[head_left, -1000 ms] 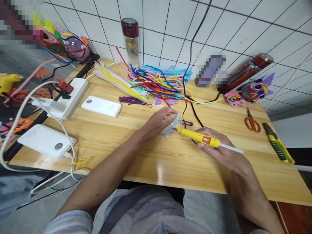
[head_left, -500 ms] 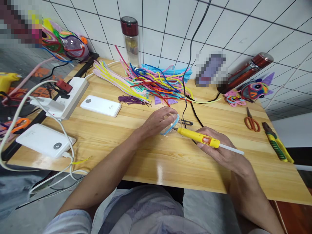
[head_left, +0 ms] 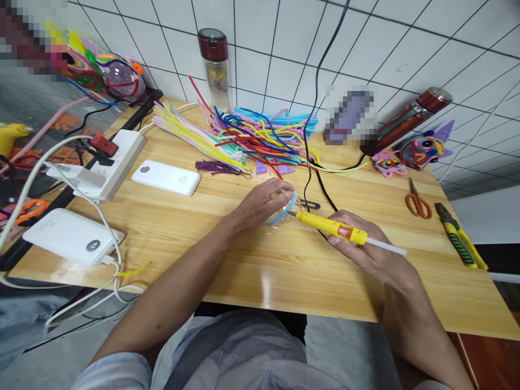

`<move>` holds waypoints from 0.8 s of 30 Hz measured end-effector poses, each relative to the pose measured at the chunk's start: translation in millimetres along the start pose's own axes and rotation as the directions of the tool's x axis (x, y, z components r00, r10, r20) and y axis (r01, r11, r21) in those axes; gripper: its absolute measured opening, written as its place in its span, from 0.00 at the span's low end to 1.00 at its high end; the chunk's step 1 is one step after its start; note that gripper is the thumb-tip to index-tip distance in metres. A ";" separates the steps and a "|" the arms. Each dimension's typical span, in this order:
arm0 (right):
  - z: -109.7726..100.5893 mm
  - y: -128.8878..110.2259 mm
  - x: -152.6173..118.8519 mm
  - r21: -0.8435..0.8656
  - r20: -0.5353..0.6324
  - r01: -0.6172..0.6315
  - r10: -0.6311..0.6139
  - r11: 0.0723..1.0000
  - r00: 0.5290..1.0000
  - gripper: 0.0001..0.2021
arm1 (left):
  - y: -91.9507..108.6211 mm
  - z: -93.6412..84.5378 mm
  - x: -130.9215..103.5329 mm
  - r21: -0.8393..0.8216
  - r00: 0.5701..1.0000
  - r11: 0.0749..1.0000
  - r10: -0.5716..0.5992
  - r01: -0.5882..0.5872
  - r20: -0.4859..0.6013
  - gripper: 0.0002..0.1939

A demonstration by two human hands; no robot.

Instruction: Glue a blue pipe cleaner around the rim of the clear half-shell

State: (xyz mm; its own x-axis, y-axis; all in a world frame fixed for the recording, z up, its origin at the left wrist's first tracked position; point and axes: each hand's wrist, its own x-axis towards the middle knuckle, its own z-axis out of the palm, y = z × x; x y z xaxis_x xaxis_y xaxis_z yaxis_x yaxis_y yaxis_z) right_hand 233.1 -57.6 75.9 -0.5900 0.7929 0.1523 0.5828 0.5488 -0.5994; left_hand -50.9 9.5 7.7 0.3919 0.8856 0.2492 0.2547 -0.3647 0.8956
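Observation:
My left hand (head_left: 266, 201) is closed on a clear plastic piece with a light blue pipe cleaner (head_left: 283, 212) curved along its edge. The fingers cover much of the plastic, so its full shape is hidden. In my right hand (head_left: 363, 244) is a yellow glue gun (head_left: 325, 225), with a white glue stick (head_left: 387, 246) poking out of its back end. Its nozzle points left and meets or nearly meets the blue pipe cleaner; I cannot tell which. Just behind the nozzle lies a small black clip-like stand (head_left: 309, 204).
Several coloured pipe cleaners (head_left: 264, 135) lie heaped at the back beside a purple tassel (head_left: 215, 167). White power banks (head_left: 166, 177) and a power strip (head_left: 117, 162) with cables are at left. Scissors (head_left: 418, 206), pliers (head_left: 459, 238) and a decorated fish-like figure (head_left: 426, 149) are at right.
The view has shifted very slightly. Both hands, the glue gun and the blue-edged plastic piece keep practically the same positions.

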 end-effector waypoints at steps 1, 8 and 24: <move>0.1 0.5 -0.1 -0.004 -0.003 0.007 -0.007 1.000 1.000 0.09 | 0.2 -0.2 0.0 0.000 1.000 1.000 -0.001 0.001 0.002 0.17; 0.7 3.8 -1.5 -0.044 0.000 0.051 -0.051 0.998 0.999 0.09 | 1.8 -1.0 -0.1 0.006 1.000 1.000 -0.005 0.005 0.012 0.18; 1.1 2.1 -1.1 -0.062 -0.022 0.065 -0.067 0.996 0.998 0.09 | -1.8 0.5 0.3 0.012 1.000 1.000 0.029 -0.029 0.010 0.18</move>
State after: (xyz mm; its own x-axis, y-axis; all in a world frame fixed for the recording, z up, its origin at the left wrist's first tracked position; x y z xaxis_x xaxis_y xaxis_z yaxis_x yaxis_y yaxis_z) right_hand 234.4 -57.6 73.5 -0.6152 0.7601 0.2094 0.5765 0.6148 -0.5382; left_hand -50.8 10.3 5.9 0.4080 0.8719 0.2710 0.2536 -0.3934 0.8837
